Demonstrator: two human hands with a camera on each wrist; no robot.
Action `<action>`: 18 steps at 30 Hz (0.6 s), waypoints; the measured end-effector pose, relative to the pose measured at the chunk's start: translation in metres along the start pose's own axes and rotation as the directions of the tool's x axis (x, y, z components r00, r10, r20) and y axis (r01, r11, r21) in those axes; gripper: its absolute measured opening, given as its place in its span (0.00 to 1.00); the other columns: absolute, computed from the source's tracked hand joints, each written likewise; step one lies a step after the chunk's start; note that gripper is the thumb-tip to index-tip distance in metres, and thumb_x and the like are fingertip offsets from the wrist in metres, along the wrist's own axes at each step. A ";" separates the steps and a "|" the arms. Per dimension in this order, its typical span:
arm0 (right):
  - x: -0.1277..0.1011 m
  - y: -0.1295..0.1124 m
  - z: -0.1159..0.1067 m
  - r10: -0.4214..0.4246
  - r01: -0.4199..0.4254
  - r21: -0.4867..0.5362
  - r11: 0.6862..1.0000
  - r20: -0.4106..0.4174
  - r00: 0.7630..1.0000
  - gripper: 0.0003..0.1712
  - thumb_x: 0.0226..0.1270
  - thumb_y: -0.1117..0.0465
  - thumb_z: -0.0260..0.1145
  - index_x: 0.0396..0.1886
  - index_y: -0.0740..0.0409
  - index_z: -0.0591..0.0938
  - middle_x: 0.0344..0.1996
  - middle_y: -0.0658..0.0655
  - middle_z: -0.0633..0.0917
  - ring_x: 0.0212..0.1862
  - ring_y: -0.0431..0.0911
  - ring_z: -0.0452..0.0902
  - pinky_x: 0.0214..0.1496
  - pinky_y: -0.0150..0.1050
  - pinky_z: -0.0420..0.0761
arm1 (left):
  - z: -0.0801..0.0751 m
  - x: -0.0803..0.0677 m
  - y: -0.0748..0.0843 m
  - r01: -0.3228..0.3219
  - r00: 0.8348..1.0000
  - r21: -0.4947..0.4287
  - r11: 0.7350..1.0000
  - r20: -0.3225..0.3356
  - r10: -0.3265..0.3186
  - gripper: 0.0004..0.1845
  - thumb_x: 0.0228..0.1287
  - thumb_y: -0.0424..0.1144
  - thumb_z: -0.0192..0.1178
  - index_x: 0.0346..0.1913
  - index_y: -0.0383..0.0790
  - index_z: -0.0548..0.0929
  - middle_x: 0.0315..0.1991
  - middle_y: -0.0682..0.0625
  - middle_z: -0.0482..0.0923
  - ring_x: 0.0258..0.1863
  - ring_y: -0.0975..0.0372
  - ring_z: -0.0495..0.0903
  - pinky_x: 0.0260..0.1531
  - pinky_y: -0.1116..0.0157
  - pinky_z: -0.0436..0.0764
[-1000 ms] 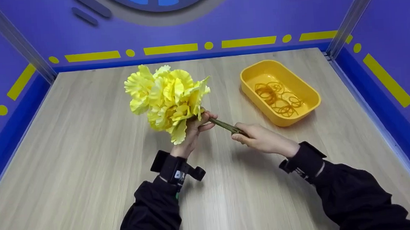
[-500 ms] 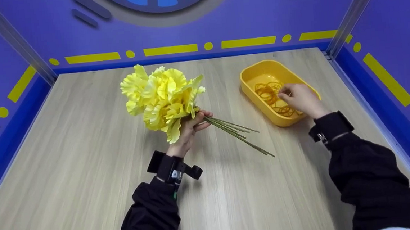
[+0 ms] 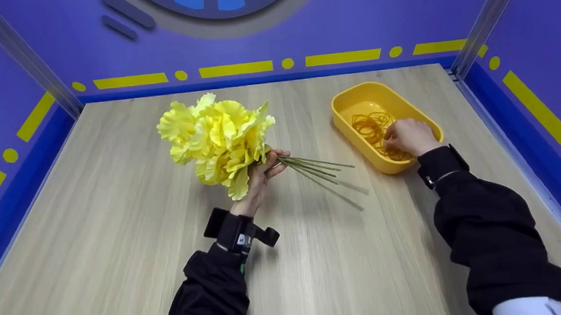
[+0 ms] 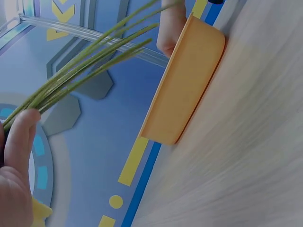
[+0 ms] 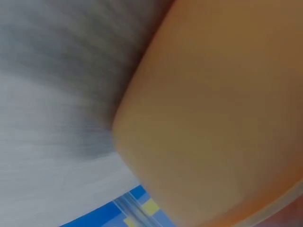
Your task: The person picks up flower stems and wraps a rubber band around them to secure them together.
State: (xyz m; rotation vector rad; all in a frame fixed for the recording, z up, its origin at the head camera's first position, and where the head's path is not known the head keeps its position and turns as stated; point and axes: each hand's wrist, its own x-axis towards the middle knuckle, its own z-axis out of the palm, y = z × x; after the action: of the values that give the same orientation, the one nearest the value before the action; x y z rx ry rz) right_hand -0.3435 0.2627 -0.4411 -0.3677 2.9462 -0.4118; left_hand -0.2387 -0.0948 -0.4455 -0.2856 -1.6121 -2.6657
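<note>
Several rubber bands (image 3: 373, 127) under right hand (image 3: 410, 136)

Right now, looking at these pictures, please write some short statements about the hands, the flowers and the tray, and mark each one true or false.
1. The left hand grips the bunch of yellow flowers just below the blooms. True.
2. The right hand holds the green stems. False: it reaches into the yellow tray, and the stems stick out free.
3. The tray holds orange rubber bands. True.
4. The tray stands to the left of the flowers. False: it stands to their right, near the far right corner of the table.
5. The flowers are red. False: they are yellow.
</note>
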 end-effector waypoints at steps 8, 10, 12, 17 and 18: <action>0.003 0.000 0.002 0.004 -0.004 -0.012 1.000 0.041 0.999 0.11 0.67 0.59 0.76 0.34 0.64 0.89 0.33 0.62 0.89 0.39 0.58 0.80 0.47 0.60 0.77 | 0.003 0.000 0.000 -0.029 0.999 -0.037 0.999 -0.047 0.027 0.32 0.42 0.62 0.76 0.39 0.39 0.81 0.35 0.55 0.87 0.41 0.66 0.88 0.51 0.64 0.89; 0.003 -0.001 0.004 -0.004 0.004 -0.009 1.000 0.033 0.999 0.10 0.67 0.60 0.75 0.34 0.65 0.89 0.32 0.61 0.88 0.38 0.57 0.79 0.45 0.57 0.77 | 0.003 0.000 -0.001 -0.041 0.998 -0.050 0.998 -0.051 0.039 0.31 0.42 0.62 0.77 0.39 0.40 0.82 0.35 0.54 0.87 0.41 0.66 0.89 0.50 0.64 0.89; 0.002 -0.003 0.006 -0.018 0.018 -0.013 1.000 0.022 1.000 0.09 0.68 0.62 0.74 0.33 0.65 0.88 0.31 0.61 0.87 0.36 0.56 0.79 0.42 0.55 0.77 | 0.003 0.001 -0.002 -0.048 0.997 -0.064 0.997 -0.064 0.044 0.31 0.41 0.61 0.77 0.38 0.40 0.82 0.35 0.54 0.87 0.40 0.65 0.89 0.49 0.65 0.90; 0.002 -0.005 0.009 -0.040 0.040 -0.036 0.999 0.012 0.999 0.08 0.66 0.67 0.67 0.27 0.64 0.84 0.26 0.57 0.82 0.31 0.52 0.76 0.32 0.45 0.73 | 0.003 0.003 -0.004 -0.053 0.995 -0.098 0.994 -0.086 0.044 0.27 0.43 0.57 0.75 0.38 0.40 0.82 0.34 0.53 0.86 0.39 0.65 0.88 0.47 0.67 0.90; 0.002 -0.005 0.009 -0.040 0.041 -0.034 0.999 0.014 0.999 0.08 0.66 0.67 0.65 0.26 0.63 0.84 0.25 0.56 0.81 0.30 0.52 0.75 0.31 0.42 0.71 | 0.003 0.004 -0.005 -0.053 0.995 -0.101 0.993 -0.084 0.044 0.26 0.43 0.57 0.75 0.37 0.40 0.82 0.34 0.53 0.86 0.39 0.65 0.88 0.46 0.68 0.90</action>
State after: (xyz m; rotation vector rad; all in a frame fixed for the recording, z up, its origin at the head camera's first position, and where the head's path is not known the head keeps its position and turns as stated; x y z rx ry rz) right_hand -0.3426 0.2549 -0.4487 -0.4332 2.9407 -0.3624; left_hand -0.2422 -0.0892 -0.4477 -0.2113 -1.4288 -2.6913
